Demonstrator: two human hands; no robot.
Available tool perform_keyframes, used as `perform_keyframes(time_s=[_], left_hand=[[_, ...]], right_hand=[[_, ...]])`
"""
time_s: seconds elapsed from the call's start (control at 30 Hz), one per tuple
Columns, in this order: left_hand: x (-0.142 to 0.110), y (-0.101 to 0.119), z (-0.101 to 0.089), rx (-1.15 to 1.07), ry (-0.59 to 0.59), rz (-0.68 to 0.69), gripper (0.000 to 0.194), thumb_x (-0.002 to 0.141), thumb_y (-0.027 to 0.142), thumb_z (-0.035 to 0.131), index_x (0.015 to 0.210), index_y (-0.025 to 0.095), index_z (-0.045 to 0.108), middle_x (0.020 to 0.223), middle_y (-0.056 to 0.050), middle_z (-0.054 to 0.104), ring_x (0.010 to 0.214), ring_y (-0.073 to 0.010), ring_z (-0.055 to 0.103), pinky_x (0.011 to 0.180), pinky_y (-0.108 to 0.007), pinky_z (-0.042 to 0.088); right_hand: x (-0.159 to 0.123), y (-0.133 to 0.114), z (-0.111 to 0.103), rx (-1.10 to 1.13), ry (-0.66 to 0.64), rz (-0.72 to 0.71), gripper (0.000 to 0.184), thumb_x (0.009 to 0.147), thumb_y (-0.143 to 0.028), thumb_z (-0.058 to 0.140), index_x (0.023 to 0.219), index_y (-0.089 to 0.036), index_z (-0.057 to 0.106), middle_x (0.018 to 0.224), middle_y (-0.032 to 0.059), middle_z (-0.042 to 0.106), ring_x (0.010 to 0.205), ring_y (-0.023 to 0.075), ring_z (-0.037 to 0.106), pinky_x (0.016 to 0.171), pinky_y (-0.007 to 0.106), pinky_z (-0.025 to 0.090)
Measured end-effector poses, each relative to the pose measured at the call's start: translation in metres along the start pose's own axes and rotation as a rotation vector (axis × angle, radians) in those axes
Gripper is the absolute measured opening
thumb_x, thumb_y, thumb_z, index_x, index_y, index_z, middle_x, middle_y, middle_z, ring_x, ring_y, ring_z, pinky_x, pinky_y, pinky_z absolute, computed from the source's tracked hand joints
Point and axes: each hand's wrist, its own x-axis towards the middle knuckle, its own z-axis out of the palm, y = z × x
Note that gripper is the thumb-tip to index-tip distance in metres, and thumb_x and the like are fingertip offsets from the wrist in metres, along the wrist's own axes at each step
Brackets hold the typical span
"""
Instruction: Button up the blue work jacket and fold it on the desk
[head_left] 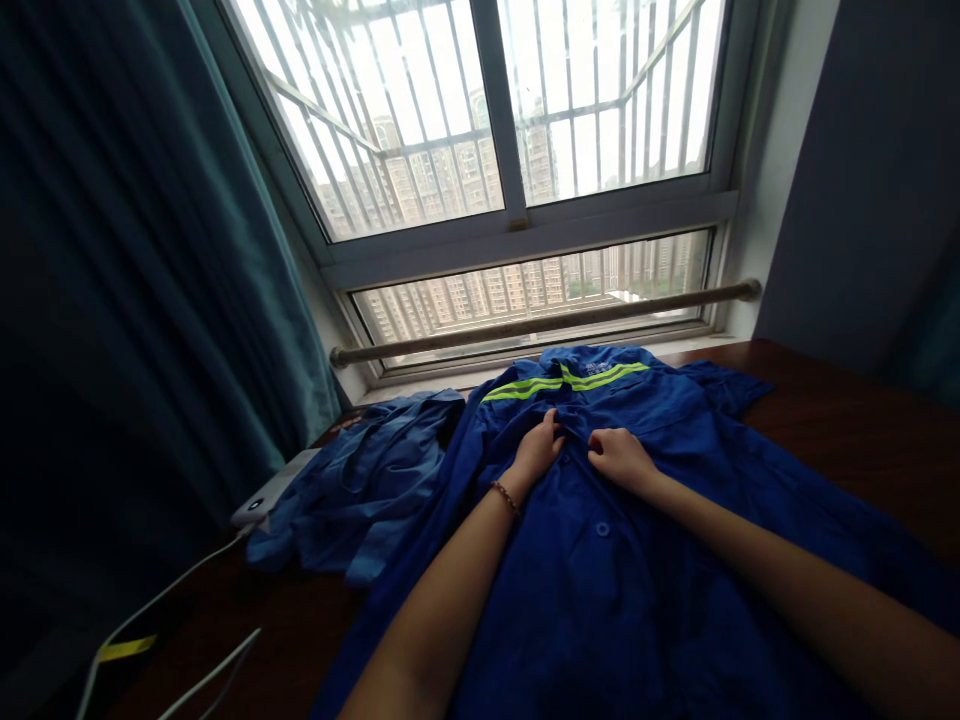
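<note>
from afar, i see my left hand (537,450) and curled right hand (622,460) at the front of a blue shirt (555,610); whether fingers clamp it, i cannot tell.

I'd say this is a room in a home, by the look of it a flat some floors up: beyond the window (495,100) stand outside bars (381,153) and, past those, tall housing blocks (397,178). A long blue-green curtain (210,230) hangs left of the window, a rail (547,324) crosses its lower pane, and clothes (562,610) lie on the dark wooden tabletop (817,410) below it.
</note>
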Motion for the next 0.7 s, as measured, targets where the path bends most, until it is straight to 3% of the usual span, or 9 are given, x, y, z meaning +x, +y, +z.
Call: perform_keyframes(time_s=[0.1, 0.3, 0.37, 0.57, 0.7], left_hand=[[-0.001, -0.002, 0.001, 0.049, 0.005, 0.032, 0.056, 0.078, 0.02, 0.05, 0.129, 0.015, 0.027, 0.108, -0.012, 0.059, 0.101, -0.0212, 0.053, 0.085, -0.031, 0.039], [0.0, -0.004, -0.003, -0.038, 0.066, 0.034, 0.052, 0.074, 0.014, 0.055, 0.124, 0.016, 0.037, 0.097, -0.009, 0.064, 0.095, -0.0181, 0.057, 0.086, -0.029, 0.04], [-0.001, -0.004, -0.004, -0.089, 0.083, 0.031, 0.05, 0.073, 0.013, 0.056, 0.121, 0.016, 0.04, 0.092, -0.008, 0.065, 0.092, -0.0171, 0.058, 0.086, -0.029, 0.04], [-0.004, 0.006, -0.014, -0.175, 0.094, 0.004, 0.055, 0.063, 0.014, 0.067, 0.114, 0.019, 0.046, 0.089, -0.005, 0.064, 0.087, -0.0179, 0.058, 0.083, -0.03, 0.042], [-0.007, 0.021, -0.028, -0.036, -0.032, 0.144, 0.035, 0.057, 0.023, 0.071, 0.09, 0.017, 0.059, 0.091, -0.005, 0.061, 0.088, -0.0192, 0.055, 0.081, -0.028, 0.042]], right_hand=[[0.012, 0.003, -0.005, 0.236, -0.049, 0.086, 0.015, 0.07, -0.023, 0.051, 0.071, -0.013, 0.062, 0.066, 0.0036, 0.061, 0.065, 0.0151, 0.057, 0.059, 0.022, 0.038], [0.022, 0.011, -0.01, 1.139, -0.189, 0.288, 0.012, 0.07, -0.023, 0.058, 0.073, -0.012, 0.057, 0.06, 0.0008, 0.06, 0.053, 0.0108, 0.056, 0.057, 0.023, 0.045], [0.02, 0.013, -0.013, 1.333, -0.233, 0.331, 0.014, 0.067, -0.022, 0.062, 0.076, -0.012, 0.057, 0.063, 0.0017, 0.062, 0.056, 0.0113, 0.058, 0.06, 0.024, 0.048], [0.018, 0.024, -0.022, 1.468, -0.328, 0.36, 0.033, 0.062, -0.014, 0.067, 0.093, -0.015, 0.055, 0.077, 0.0019, 0.064, 0.069, 0.0128, 0.061, 0.068, 0.024, 0.05], [0.019, 0.031, -0.025, 1.473, -0.421, 0.241, 0.044, 0.062, -0.009, 0.066, 0.103, -0.016, 0.051, 0.085, 0.0028, 0.064, 0.074, 0.0133, 0.062, 0.071, 0.024, 0.05]])
